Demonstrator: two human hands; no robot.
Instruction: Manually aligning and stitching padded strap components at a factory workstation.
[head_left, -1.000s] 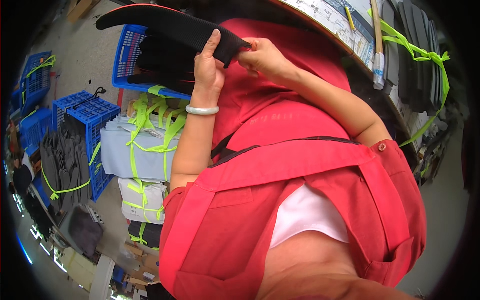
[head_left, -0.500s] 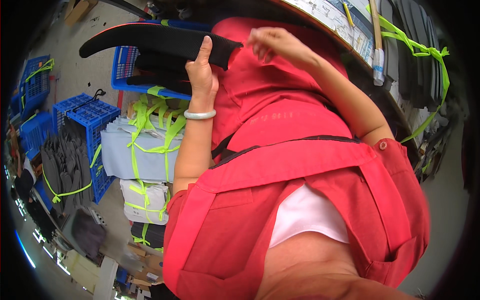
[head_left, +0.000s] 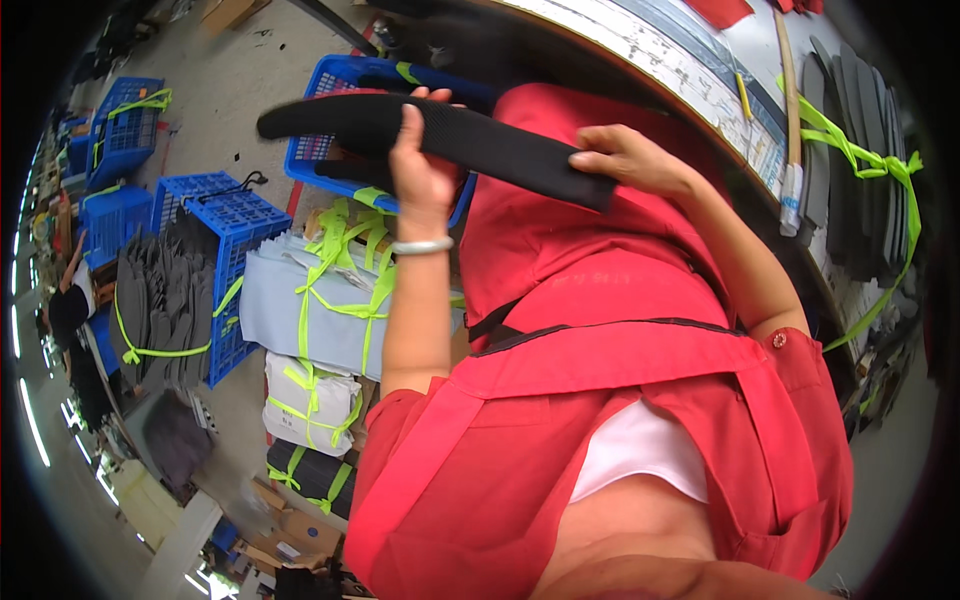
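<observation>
A long, curved black padded piece (head_left: 500, 145) with a ribbed surface stretches across in front of my red apron (head_left: 590, 262). Wrapped around its middle is my left hand (head_left: 424, 165), thumb on the near face and fingertips over the far edge. At the squared right end, my right hand (head_left: 635, 160) grips the piece between thumb and fingers. The narrow, rounded left end sticks out past my left hand, over a blue basket (head_left: 300, 155). More dark pieces lie in that basket, partly hidden by the held one.
A worktable (head_left: 640, 45) at the upper right bears a stick (head_left: 790, 120) and tied dark strips (head_left: 860, 150). To my left are a blue crate (head_left: 235, 205), a tied grey stack (head_left: 165, 290), and bundled light-blue sheets (head_left: 300, 300) on a white package (head_left: 312, 405).
My right hand has come down onto the right end of the black piece and closed on it. The piece's left end has swung in toward me, and the whole view has shifted.
</observation>
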